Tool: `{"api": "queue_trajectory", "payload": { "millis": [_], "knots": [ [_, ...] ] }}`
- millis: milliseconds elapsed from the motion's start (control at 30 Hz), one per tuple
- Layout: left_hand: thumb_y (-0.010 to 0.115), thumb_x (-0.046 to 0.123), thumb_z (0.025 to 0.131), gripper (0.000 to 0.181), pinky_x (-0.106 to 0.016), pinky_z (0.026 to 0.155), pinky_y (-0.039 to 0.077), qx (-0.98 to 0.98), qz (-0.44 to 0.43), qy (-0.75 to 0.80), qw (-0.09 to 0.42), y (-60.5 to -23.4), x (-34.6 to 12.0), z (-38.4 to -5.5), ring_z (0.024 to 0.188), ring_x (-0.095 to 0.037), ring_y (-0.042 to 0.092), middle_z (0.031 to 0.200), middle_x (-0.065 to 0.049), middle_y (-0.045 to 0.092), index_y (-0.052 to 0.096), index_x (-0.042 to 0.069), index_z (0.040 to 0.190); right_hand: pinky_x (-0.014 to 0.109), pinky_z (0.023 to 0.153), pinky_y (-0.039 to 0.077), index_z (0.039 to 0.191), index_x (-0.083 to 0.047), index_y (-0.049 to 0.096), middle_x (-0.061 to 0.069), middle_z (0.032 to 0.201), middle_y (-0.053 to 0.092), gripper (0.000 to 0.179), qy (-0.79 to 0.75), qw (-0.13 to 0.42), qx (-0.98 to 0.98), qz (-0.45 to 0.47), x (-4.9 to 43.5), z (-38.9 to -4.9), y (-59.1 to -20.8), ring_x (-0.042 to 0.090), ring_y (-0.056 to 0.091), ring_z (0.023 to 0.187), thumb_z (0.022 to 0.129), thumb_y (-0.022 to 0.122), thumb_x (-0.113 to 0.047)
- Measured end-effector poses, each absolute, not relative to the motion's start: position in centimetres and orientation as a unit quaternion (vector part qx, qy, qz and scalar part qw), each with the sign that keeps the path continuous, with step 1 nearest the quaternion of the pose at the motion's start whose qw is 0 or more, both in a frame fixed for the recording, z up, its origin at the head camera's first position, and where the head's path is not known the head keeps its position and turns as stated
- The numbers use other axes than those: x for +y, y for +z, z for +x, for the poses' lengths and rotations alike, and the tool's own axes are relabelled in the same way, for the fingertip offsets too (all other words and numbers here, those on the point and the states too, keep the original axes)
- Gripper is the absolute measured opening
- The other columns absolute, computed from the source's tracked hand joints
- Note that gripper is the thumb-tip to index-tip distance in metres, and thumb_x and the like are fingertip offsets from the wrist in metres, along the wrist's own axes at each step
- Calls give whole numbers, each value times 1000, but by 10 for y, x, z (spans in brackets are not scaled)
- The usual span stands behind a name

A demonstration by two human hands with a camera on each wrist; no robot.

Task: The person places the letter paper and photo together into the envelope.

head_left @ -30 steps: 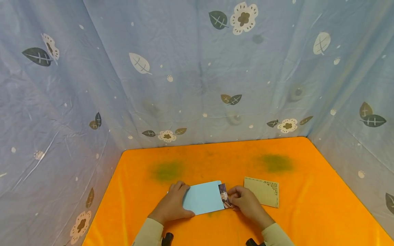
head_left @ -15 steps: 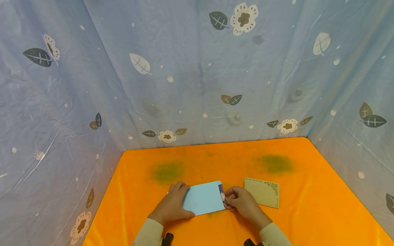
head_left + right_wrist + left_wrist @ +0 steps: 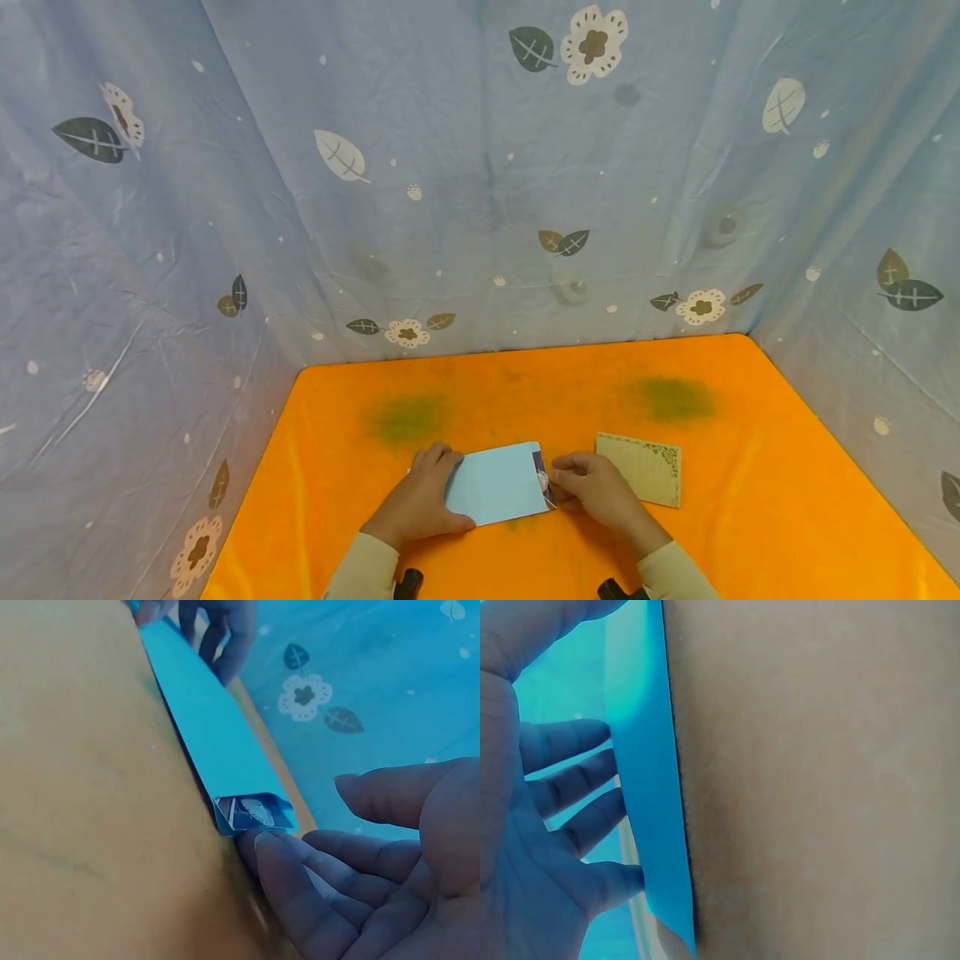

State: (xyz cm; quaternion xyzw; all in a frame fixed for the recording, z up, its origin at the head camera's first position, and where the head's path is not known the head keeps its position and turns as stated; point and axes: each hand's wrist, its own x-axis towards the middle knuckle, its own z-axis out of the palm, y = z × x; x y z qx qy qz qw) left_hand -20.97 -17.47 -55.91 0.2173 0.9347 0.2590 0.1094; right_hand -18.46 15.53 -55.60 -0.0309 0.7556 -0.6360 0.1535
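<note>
A light blue envelope [image 3: 495, 483] lies on the orange tabletop. A picture card [image 3: 543, 479] sits mostly inside it, with only a strip showing at the right-hand opening; the right wrist view shows that card [image 3: 255, 812] within the envelope mouth. My left hand [image 3: 429, 492] grips the envelope's left end, thumb on the near edge and fingers at the far edge. In the left wrist view its fingertips [image 3: 615, 802] meet the envelope edge. Beside the opening, my right hand [image 3: 596, 493] has loosely bent fingers, the thumb tip [image 3: 264, 844] right at the envelope's lip and the index finger raised away.
A beige card [image 3: 645, 471] with a brown floral corner lies just beyond my right hand. The orange table [image 3: 510, 392] backs onto a light blue patterned curtain [image 3: 450, 167], which also encloses both sides.
The card has slid left into the envelope, leaving a narrower strip. My right hand followed it leftward, then drew back slightly with its fingers loosened. The left hand has stayed put.
</note>
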Motion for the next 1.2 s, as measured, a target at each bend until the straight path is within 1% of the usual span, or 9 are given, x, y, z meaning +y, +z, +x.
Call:
{"api": "queue_trajectory", "payload": {
  "millis": [300, 667, 1033, 1200],
  "knots": [
    [94, 60, 79, 100, -46, 95, 55, 936, 219, 257, 105, -559, -174, -209, 124, -28, 44, 143, -6, 48, 56, 6, 154, 45, 82, 63, 137, 16, 64, 14, 108, 75, 40, -638, 156, 753, -29, 151, -184, -555, 31, 72, 92, 111, 66, -14],
    [94, 59, 80, 101, -47, 95, 55, 935, 218, 257, 110, -558, -175, -208, 126, -29, 44, 147, -8, 47, 55, 6, 156, 46, 81, 63, 134, 15, 67, 13, 109, 76, 43, -627, 162, 761, -41, 146, -184, -550, 32, 73, 91, 109, 70, -19],
    [93, 60, 79, 100, -47, 96, 55, 934, 221, 259, 106, -559, -175, -209, 125, -29, 44, 145, -7, 47, 55, 6, 155, 43, 81, 62, 130, 14, 69, 10, 106, 75, 42, -617, 163, 769, -39, 140, -185, -550, 27, 71, 87, 108, 72, -22],
    [93, 60, 79, 101, -47, 95, 55, 935, 220, 256, 106, -558, -175, -209, 125, -29, 44, 145, -7, 48, 55, 6, 155, 43, 81, 62, 130, 14, 69, 12, 106, 75, 41, -621, 166, 765, -39, 140, -185, -550, 28, 72, 88, 108, 71, -20]
  ]
}}
